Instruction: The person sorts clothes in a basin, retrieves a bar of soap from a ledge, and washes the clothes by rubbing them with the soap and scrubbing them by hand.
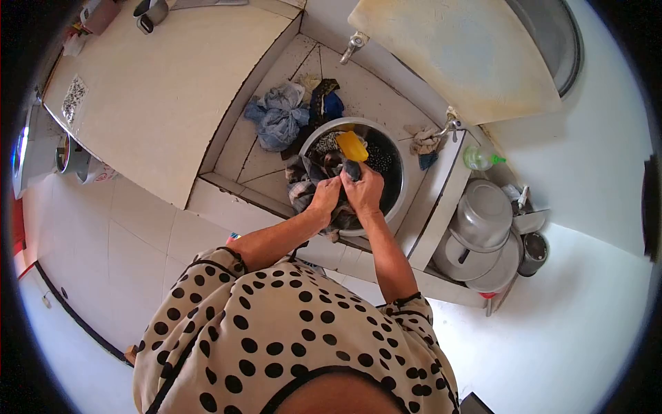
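A round metal basin (403, 181) stands in the tiled sink, with wet clothes and dark water in it. Over its near part, my left hand (326, 195) is closed on a dark, patterned cloth (301, 181), part of which hangs over the basin's left rim. Close beside it on the right, my right hand (363, 189) grips a bunched dark grey end of cloth (352, 170). The two hands nearly touch. A yellow scoop or container (352, 146) lies in the basin just beyond them.
Blue clothes (279, 116) lie on the tiles behind the basin at the left. Two taps (354, 45) are on the back wall. A beige rag (424, 141) lies right of the basin. Metal pots (485, 212) and a green-capped bottle (478, 159) stand at the right.
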Motion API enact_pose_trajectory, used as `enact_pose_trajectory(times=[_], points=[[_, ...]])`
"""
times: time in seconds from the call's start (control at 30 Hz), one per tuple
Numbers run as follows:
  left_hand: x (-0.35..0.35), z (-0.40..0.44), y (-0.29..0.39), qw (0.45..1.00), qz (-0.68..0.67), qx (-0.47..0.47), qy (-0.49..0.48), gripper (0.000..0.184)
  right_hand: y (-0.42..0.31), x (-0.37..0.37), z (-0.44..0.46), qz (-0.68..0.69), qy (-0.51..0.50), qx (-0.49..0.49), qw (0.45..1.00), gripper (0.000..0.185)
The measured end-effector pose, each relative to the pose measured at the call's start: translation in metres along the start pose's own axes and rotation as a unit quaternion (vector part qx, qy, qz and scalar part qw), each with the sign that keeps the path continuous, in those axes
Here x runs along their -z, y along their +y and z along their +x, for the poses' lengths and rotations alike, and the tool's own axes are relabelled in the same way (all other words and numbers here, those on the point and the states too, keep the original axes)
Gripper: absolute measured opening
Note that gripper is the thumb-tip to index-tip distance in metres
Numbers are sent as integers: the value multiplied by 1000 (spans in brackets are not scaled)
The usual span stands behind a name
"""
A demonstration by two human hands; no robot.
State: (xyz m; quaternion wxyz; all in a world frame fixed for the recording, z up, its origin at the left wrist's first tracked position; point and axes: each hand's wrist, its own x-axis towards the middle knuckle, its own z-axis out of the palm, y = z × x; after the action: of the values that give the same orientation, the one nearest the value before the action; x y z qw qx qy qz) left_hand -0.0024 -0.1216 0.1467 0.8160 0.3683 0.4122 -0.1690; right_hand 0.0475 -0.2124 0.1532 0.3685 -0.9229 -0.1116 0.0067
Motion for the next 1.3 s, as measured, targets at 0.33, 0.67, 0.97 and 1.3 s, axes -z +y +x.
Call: enact_pose_trajectory(times=[0.33, 0.67, 0.97, 1.3], points=[[1, 7, 13, 998, 29, 58, -10, 41, 46, -7, -13, 12, -72, -135, 988, 34], [20, 64, 19, 993, -56, 69, -71, 34, -44, 0, -21, 44, -7, 114, 992, 27], [4, 44, -16, 998, 47, -3, -50, 15, 49, -18, 6, 10, -37, -49, 998, 29], [-22, 29, -18, 969, 176, -106, -141, 11, 105, 10, 11, -178, -117, 18, 977, 15]])
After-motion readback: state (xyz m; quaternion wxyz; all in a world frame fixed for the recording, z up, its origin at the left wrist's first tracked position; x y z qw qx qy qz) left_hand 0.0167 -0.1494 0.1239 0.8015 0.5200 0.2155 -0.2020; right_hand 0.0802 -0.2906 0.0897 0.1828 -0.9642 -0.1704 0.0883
